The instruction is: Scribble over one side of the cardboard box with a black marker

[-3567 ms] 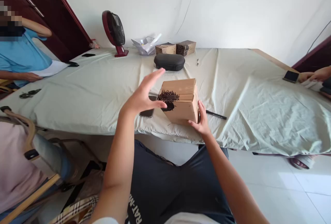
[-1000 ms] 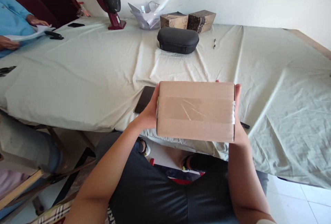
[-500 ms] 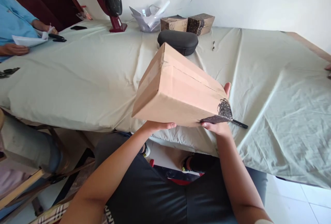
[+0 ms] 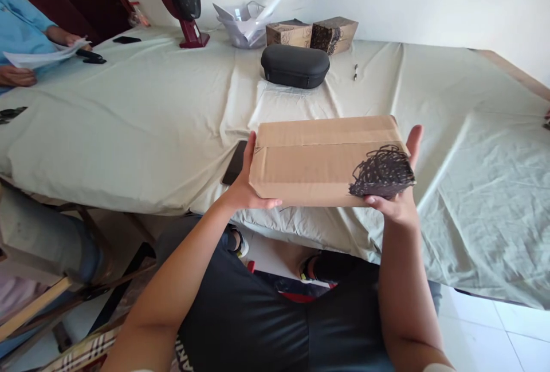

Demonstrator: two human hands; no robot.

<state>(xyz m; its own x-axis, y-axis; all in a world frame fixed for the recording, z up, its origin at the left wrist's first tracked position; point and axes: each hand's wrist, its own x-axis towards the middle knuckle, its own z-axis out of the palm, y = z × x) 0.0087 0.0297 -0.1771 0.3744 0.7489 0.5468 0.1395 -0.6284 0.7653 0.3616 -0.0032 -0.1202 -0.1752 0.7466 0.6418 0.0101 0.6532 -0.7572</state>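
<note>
Between my two hands I hold a brown cardboard box (image 4: pixel 309 165) near the front edge of the table. Black marker scribble covers its right front corner. My left hand (image 4: pixel 248 184) grips the left end, with the thumb along the lower front edge. At the opposite end my right hand (image 4: pixel 401 200) is closed on the scribbled corner, its thumb in front and a finger showing behind. A dark phone (image 4: pixel 234 163) lies on the cloth just left of my left hand. The undersides of the box and most fingers are hidden.
A black zip case (image 4: pixel 295 66) lies behind the box. Farther back stand two scribbled cardboard boxes (image 4: pixel 334 36), a plastic basket (image 4: pixel 243 29) of papers and a fan (image 4: pixel 189 14). A small pen-like item (image 4: pixel 356 72) is on the cloth. At left, another person's hands hold papers (image 4: pixel 45 57).
The box has turned from a slanted, tilted pose to nearly level, its long side facing me. My hands moved apart to its ends. The phone has come into view; the black marker is now hidden.
</note>
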